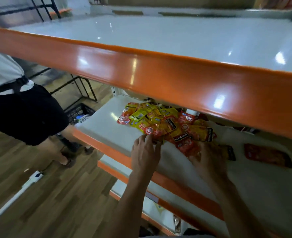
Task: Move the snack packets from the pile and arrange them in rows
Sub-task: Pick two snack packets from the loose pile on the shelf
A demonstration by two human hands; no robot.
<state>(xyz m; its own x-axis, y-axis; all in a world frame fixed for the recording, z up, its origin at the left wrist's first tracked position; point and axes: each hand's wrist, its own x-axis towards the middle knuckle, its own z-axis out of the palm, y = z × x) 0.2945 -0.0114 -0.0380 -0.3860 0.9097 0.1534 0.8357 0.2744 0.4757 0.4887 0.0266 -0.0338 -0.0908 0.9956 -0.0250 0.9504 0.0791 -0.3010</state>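
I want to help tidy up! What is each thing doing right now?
Pile: heaped, unsorted, on the middle shelf.
Red packet: lying flat, apart from pile.
Left hand: pinching a packet at the pile's edge.
Right hand: on the pile's packets; grip unclear.
Top shelf: bare.

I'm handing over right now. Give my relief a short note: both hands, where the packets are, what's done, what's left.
Left hand: fingertips at the near edge of the pile, pinching a packet there.
Right hand: laid on the pile's near right side, fingers on red packets; a firm grip cannot be confirmed.
Pile sits on the middle shelf, partly hidden under the upper shelf's orange lip.
Done: a red packet and a dark-edged one beside it lie flat to the right.
Left: nearly the whole pile is unsorted.
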